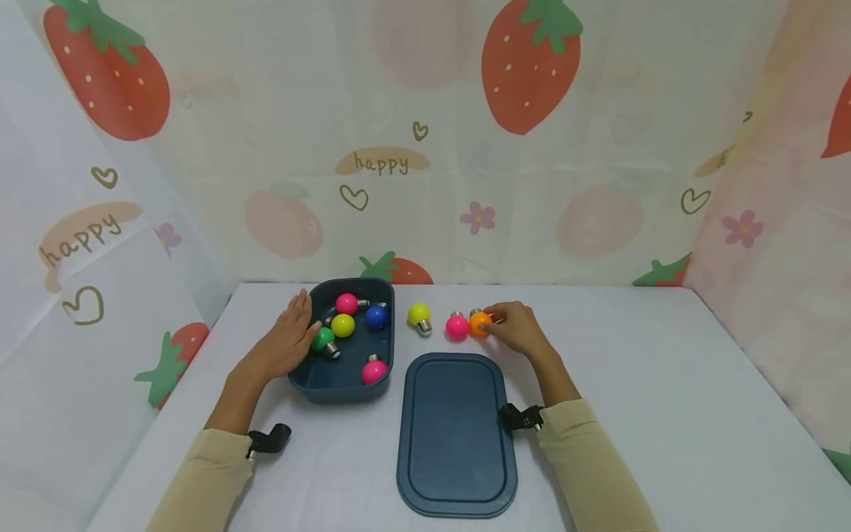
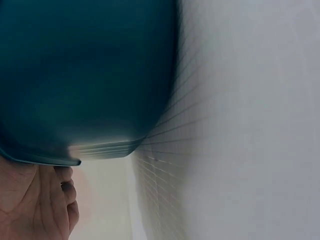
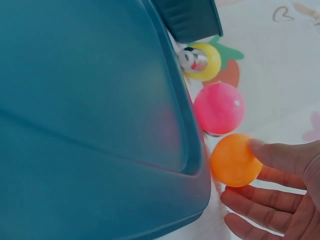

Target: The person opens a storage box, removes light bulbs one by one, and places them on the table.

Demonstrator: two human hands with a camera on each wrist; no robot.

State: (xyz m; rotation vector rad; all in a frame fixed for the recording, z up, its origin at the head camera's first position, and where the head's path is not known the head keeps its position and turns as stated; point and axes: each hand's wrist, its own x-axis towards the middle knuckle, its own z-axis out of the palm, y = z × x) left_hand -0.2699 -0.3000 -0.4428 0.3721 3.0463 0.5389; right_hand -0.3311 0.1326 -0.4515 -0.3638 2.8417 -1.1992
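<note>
My right hand (image 1: 515,326) holds an orange bulb (image 1: 479,323) between thumb and fingers; in the right wrist view the thumb lies on the orange bulb (image 3: 235,160). Just left of it is a pink bulb (image 1: 456,326), then a yellow bulb (image 1: 419,315). My left hand (image 1: 287,337), fingers straight, rests against the left side of a dark blue bin (image 1: 341,395). Inside the bin lie a pink bulb (image 1: 346,303), a blue bulb (image 1: 376,317), a yellow bulb (image 1: 342,325), a green bulb (image 1: 323,339) and another pink bulb (image 1: 374,371).
A dark blue lid (image 1: 457,436) lies flat on the white table (image 1: 671,414), right of the bin and in front of the loose bulbs. Behind the table hangs a cloth (image 1: 525,244) printed with strawberries.
</note>
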